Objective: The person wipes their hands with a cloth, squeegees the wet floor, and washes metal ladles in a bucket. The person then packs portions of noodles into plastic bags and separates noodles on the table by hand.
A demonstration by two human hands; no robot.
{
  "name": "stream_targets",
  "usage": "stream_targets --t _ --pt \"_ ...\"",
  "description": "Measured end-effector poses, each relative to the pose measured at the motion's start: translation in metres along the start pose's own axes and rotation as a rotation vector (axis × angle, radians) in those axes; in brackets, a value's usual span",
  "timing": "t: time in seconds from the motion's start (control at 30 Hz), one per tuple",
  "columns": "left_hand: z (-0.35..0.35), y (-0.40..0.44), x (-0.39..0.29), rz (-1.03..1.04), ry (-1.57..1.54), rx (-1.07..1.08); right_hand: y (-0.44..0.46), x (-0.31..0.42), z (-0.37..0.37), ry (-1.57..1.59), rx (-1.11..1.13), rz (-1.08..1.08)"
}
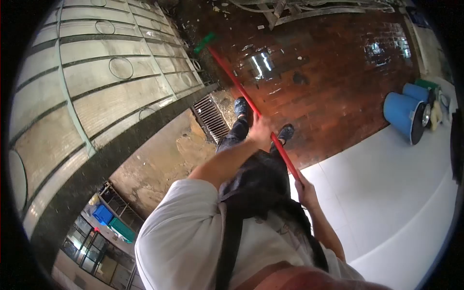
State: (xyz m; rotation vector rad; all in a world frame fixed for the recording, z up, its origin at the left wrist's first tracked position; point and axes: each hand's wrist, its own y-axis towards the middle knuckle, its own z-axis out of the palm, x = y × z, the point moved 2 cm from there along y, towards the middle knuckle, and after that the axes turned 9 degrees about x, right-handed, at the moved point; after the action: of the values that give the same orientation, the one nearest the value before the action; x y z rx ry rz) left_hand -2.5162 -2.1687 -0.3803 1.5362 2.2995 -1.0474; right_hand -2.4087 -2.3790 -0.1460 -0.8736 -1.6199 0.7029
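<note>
Slanting across the view is a long red pole (229, 71) with a short green crosswise head (205, 42). Whether that head is a brush or a squeegee I cannot tell. My left hand (261, 130) is closed around the middle of the pole, in front of my feet. Lower down, near its back end, my right hand (304, 188) is wrapped around it. The green head is down at the wet red-brown tiled floor (319, 92), beside the base of the barred window wall.
A metal drain grate (211, 119) lies left of my feet. Ribbed panels with metal bars (111, 67) rise at the left. Blue buckets (403, 116) stand at the right by a white tiled floor (357, 174). A wooden frame (333, 17) and scattered debris are at the far end.
</note>
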Motion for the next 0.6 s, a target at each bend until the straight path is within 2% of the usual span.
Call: stream_targets --t 0.03,0.1,0.13,0.17,0.2,0.27,0.3,0.4,0.47,0.53,0.57,0.6 --pt "-0.007 0.014 0.035 -0.014 0.009 0.066 0.022 0.014 0.007 0.016 0.004 0.085" --pt "-0.021 0.044 0.104 -0.062 0.038 0.168 0.082 0.033 0.038 0.113 -0.108 -0.152" --pt "-0.032 0.064 0.148 -0.122 0.093 0.162 0.12 0.041 0.052 0.031 -0.159 -0.273" --pt "-0.047 0.083 0.193 -0.187 0.162 0.099 0.158 0.067 0.06 -0.043 -0.125 -0.172" --pt "-0.069 0.097 0.231 -0.221 0.24 -0.006 0.193 0.1 0.06 -0.057 -0.117 -0.188" --pt "-0.141 0.115 0.265 -0.094 0.344 -0.398 0.232 0.172 0.029 -0.073 -0.109 -0.157" --pt "-0.182 0.112 0.254 -0.057 0.483 -0.63 0.23 0.198 0.016 -0.067 -0.098 -0.107" --pt "-0.188 0.118 0.232 0.06 0.223 -0.463 0.202 0.18 0.003 -0.21 -0.203 -0.498" --pt "-0.156 0.098 0.184 0.046 -0.094 -0.388 0.15 0.151 -0.001 -0.059 -0.067 -0.167" --pt "-0.122 0.067 0.126 0.032 -0.128 -0.382 0.098 0.107 -0.004 -0.232 -0.182 -0.358" --pt "-0.128 0.044 0.09 -0.031 -0.062 -0.396 0.076 0.102 -0.005 -0.141 -0.165 -0.325" --pt "-0.093 0.042 0.089 -0.037 -0.021 -0.397 0.065 0.102 -0.005 -0.048 -0.143 -0.287"
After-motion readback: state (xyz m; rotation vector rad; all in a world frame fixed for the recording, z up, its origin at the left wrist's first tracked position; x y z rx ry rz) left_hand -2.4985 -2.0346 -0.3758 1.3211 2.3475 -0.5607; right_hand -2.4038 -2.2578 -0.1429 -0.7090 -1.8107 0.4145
